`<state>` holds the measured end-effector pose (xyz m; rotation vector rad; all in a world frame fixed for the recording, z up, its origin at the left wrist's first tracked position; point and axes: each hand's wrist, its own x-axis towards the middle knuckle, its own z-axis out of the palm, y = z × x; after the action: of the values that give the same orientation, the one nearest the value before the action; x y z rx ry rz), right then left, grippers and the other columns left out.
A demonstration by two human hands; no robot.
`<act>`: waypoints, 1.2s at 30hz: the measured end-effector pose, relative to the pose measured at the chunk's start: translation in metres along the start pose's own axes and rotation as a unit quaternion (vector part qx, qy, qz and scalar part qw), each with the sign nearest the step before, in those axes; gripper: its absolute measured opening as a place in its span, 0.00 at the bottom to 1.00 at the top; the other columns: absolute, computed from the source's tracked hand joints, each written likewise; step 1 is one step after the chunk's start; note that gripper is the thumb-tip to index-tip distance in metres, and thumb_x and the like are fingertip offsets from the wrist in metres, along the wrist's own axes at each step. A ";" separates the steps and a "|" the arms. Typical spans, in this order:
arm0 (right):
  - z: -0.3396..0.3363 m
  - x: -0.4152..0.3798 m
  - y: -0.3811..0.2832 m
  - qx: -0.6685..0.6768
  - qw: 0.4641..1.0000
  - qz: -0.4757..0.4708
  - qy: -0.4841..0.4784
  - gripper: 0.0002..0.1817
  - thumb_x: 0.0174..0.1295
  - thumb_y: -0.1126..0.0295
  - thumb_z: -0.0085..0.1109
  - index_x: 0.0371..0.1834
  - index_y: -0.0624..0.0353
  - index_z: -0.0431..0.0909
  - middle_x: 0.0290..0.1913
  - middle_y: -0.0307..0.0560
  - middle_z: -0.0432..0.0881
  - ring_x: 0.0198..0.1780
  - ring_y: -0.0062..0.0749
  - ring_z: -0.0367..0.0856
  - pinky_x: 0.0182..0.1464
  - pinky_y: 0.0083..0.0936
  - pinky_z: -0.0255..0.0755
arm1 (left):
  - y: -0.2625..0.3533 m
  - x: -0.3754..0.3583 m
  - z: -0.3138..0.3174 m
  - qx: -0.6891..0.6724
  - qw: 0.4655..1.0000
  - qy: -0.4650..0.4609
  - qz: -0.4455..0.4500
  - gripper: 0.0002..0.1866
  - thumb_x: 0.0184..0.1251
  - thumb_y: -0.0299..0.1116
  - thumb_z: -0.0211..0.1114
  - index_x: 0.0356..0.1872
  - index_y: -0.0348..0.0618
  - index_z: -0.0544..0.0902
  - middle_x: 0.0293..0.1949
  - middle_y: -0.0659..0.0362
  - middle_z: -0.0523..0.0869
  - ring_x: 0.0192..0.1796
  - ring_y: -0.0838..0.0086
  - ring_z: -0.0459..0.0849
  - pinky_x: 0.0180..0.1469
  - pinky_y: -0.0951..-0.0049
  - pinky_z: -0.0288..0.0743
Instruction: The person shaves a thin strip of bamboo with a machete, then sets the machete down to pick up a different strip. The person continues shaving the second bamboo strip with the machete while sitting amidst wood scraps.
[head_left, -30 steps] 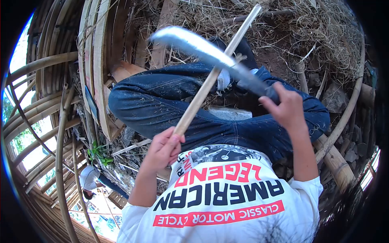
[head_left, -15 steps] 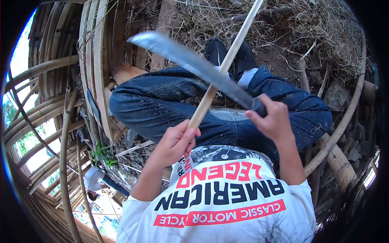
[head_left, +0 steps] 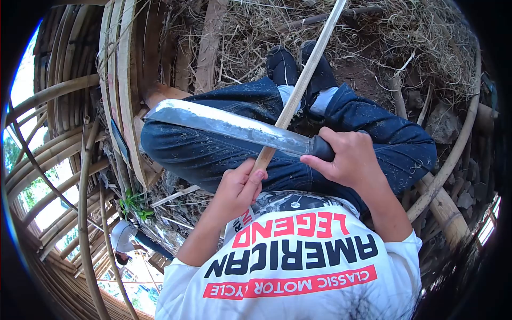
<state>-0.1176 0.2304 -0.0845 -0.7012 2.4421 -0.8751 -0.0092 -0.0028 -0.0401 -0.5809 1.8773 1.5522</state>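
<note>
OK, left hand point(head_left: 245, 184) is clamped on the near end of the strip point(head_left: 301, 88), fingers wrapped round it. Strip runs up toward 1 o'clock and leaves the view at the top edge. Right hand point(head_left: 341, 157) is closed round the black handle point(head_left: 322, 149) of the knife point(head_left: 224, 124), thumb on the side facing the shirt. Blade points between 9 and 10 o'clock, lies across the strip just beyond the left hand, tip over the knee at the left; can't tell if the edge bites in. Both hands are over the lap, apart from each other. Jeans point(head_left: 186, 149) are bent outward with bits on them, shoes point(head_left: 282, 66) at 12. Boards point(head_left: 128, 85) at 10, straw point(head_left: 426, 32) at 1, stone point(head_left: 442, 125) near 3, plant point(head_left: 133, 205) and another person point(head_left: 125, 237) at 8.
</note>
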 end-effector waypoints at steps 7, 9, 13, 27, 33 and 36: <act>-0.010 -0.004 0.008 -0.037 0.999 0.000 0.025 0.28 0.52 0.38 0.67 0.28 0.55 0.79 0.17 0.49 0.80 0.20 0.45 0.82 0.23 0.34 0.73 | 0.000 -0.003 -0.004 0.066 0.997 0.013 0.026 0.12 0.79 0.33 0.51 0.35 0.37 0.74 0.14 0.64 0.73 0.17 0.85 0.69 0.21 0.81 0.63; -0.014 -0.005 0.007 -0.055 0.998 -0.003 0.019 0.28 0.52 0.38 0.67 0.28 0.55 0.79 0.17 0.49 0.80 0.20 0.45 0.82 0.23 0.34 0.73 | -0.001 -0.004 -0.003 0.071 0.997 0.016 0.030 0.11 0.79 0.32 0.52 0.35 0.37 0.74 0.14 0.64 0.73 0.17 0.85 0.70 0.21 0.80 0.63; -0.016 -0.006 0.006 -0.065 0.998 -0.003 0.014 0.27 0.52 0.39 0.68 0.29 0.55 0.78 0.18 0.49 0.80 0.21 0.44 0.82 0.24 0.34 0.73 | 0.000 -0.006 -0.004 0.095 0.994 0.029 0.042 0.11 0.78 0.31 0.53 0.34 0.36 0.74 0.14 0.63 0.74 0.17 0.84 0.71 0.21 0.79 0.64; -0.024 -0.008 0.018 -0.091 0.995 0.022 0.031 0.26 0.52 0.42 0.69 0.27 0.56 0.76 0.19 0.52 0.79 0.24 0.50 0.82 0.27 0.38 0.73 | -0.005 -0.016 -0.024 0.092 0.993 0.054 0.045 0.11 0.77 0.30 0.54 0.33 0.37 0.75 0.14 0.63 0.73 0.16 0.84 0.72 0.20 0.80 0.65; -0.028 -0.010 0.038 -0.115 0.992 0.015 0.053 0.27 0.53 0.42 0.68 0.25 0.58 0.75 0.18 0.52 0.77 0.23 0.50 0.81 0.26 0.38 0.72 | -0.002 -0.014 -0.026 0.108 0.993 0.034 0.030 0.12 0.76 0.33 0.56 0.33 0.36 0.74 0.16 0.55 0.74 0.17 0.73 0.72 0.22 0.71 0.65; -0.031 -0.013 0.034 -0.110 0.992 0.004 0.056 0.28 0.52 0.42 0.68 0.24 0.58 0.75 0.18 0.51 0.77 0.22 0.50 0.81 0.25 0.37 0.72 | -0.001 -0.014 -0.026 0.093 0.995 0.022 0.011 0.12 0.75 0.32 0.57 0.32 0.36 0.72 0.16 0.53 0.74 0.17 0.69 0.72 0.22 0.70 0.64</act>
<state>-0.1354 0.2747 -0.0823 -0.7359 2.6676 -0.6627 -0.0030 -0.0289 -0.0278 -0.5166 2.0406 1.3686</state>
